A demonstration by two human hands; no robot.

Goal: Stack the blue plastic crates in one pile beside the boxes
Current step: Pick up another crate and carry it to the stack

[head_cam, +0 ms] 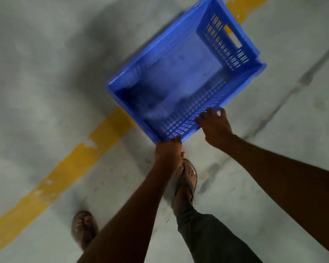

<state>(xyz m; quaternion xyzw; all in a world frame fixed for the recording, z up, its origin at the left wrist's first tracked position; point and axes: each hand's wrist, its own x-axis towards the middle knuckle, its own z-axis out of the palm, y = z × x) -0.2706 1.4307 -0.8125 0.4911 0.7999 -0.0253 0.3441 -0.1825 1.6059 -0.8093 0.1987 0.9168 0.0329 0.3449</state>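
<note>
Crate point(184, 73): blue rectangular plastic, slotted perforated walls, smooth base, empty, tilted over the grey concrete floor point(36, 92) and its chipped yellow painted stripe point(65, 168)
Left hand point(168, 150): clenched around the crate's near corner rim
Right hand point(216, 126): fingers hooked over the near rim

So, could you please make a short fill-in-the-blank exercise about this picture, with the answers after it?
1. The crate in the person's hands is ____ in colour.
2. The line painted on the concrete floor is ____.
3. Inside, the crate holds ____.
4. The left hand grips the crate at its near ____, while the right hand rests on the rim.

Missing words: blue; yellow; nothing; corner
</note>
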